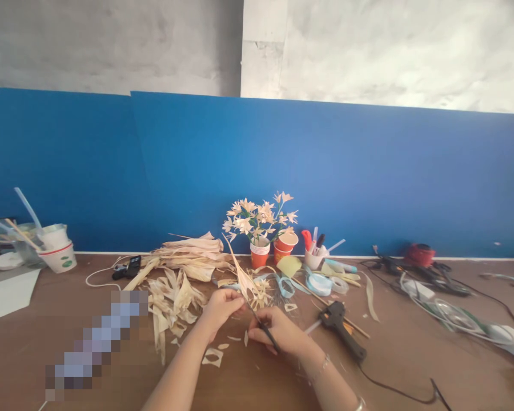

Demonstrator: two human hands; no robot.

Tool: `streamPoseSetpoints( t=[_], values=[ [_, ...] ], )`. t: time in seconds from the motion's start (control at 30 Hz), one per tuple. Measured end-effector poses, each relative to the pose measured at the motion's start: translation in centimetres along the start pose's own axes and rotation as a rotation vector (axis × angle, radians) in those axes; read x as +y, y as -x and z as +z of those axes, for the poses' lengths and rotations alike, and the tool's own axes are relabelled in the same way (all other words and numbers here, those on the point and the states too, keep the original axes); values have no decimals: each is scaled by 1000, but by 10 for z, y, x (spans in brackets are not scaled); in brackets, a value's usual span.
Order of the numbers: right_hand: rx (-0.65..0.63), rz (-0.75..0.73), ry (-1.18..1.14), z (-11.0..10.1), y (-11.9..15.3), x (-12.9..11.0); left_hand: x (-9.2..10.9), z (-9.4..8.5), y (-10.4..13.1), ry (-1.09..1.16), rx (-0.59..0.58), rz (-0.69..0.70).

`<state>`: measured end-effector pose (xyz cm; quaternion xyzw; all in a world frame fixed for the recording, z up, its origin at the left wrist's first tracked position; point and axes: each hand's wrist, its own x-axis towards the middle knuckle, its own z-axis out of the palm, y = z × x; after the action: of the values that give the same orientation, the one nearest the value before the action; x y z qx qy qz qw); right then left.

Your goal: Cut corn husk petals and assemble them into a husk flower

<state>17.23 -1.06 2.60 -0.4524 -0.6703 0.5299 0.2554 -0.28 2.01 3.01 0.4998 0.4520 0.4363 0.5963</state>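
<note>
My left hand (223, 311) is closed, thumb and forefinger pinching a pale corn husk piece (245, 278) whose long thin tip points up and to the left. My right hand (278, 330) is closed around dark scissors (263, 326); their narrow end reaches toward the lower edge of the husk beside my left fingertips. Below the hands, a husk scrap with a hole cut out (213, 357) and several small offcuts lie on the table. Behind the held piece sit pale pointed husk petals (262, 292), partly covered.
Dried corn husks (188, 257) are heaped at left. Husk flowers (257, 217) stand in stacked paper cups (259, 256). Blue ribbon roll (318, 283) and a black glue gun (342, 331) with a trailing cord lie at right. Cables and a power strip (512, 342) occupy the far right.
</note>
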Motion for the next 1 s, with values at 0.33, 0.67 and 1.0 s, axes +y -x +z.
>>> streamPoseSetpoints(
  t=[0.33,0.67,1.0],
  values=[
    [29,-28,128,2,0,2,0,-5,-3,222,118,-54],
    [-58,-99,179,3,-2,11,-1,-8,-4,200,112,-11],
    [-87,-50,125,2,2,5,0,-10,-3,174,97,-25]
  ],
)
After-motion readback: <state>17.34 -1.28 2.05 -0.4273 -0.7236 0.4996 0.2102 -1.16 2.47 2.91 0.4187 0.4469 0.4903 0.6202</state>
